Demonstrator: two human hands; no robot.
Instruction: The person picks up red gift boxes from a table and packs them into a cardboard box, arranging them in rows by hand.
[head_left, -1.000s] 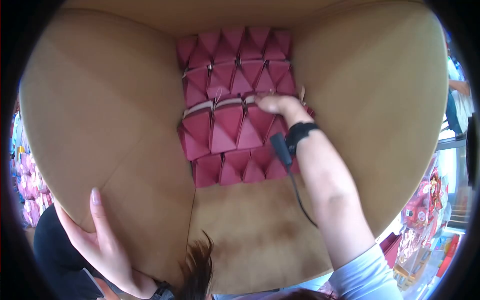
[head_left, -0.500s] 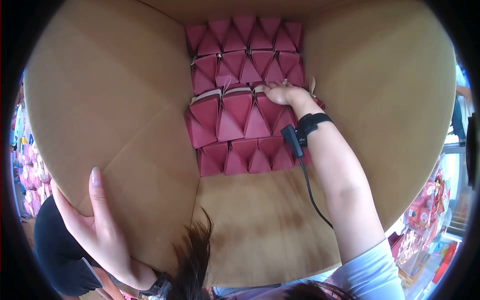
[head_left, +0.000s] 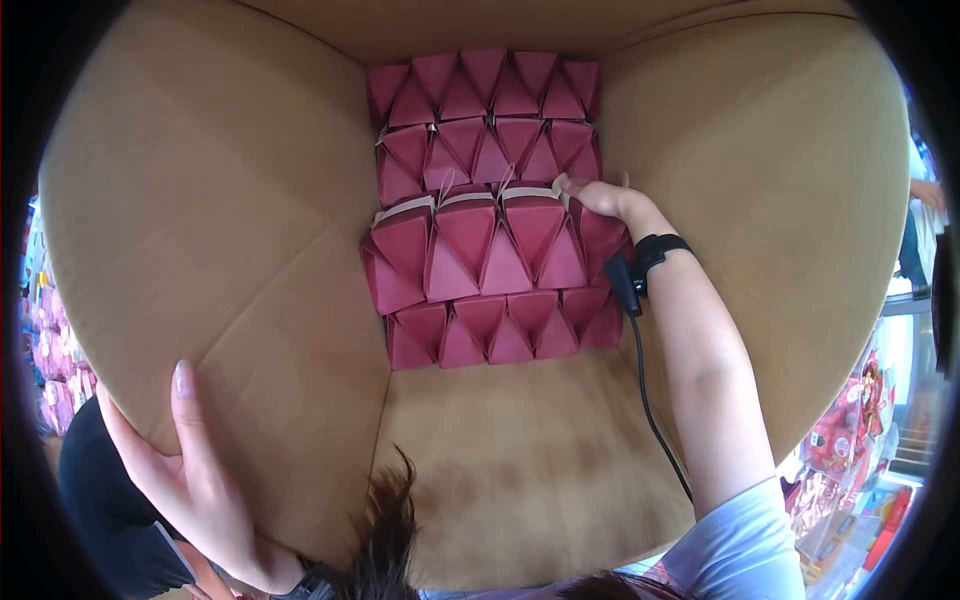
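Several dark pink folded paper boxes (head_left: 465,255) with triangular faces stand in rows inside a large cardboard box (head_left: 230,190). The row below the middle sits higher and carries cream strips and thin string loops along its upper edge. My right hand (head_left: 598,197) rests at the right end of that row, its fingers stretched over the box tops near a cream tab; part of the fingers is hidden. My left hand (head_left: 190,465) clasps the near left edge of the cardboard box, thumb on the inner side and fingers behind the wall.
Bare cardboard bottom (head_left: 520,460) shows in front of the rows. A black wrist strap with a small device (head_left: 625,285) and cable is on my right arm. Dark hair hangs at the lower middle. Beyond the walls are packaged goods (head_left: 850,430) and a person's hand (head_left: 928,193).
My right hand has slid to the right along the raised row, uncovering more box tops and a second string loop. My left hand keeps its grip; the view has shifted slightly.
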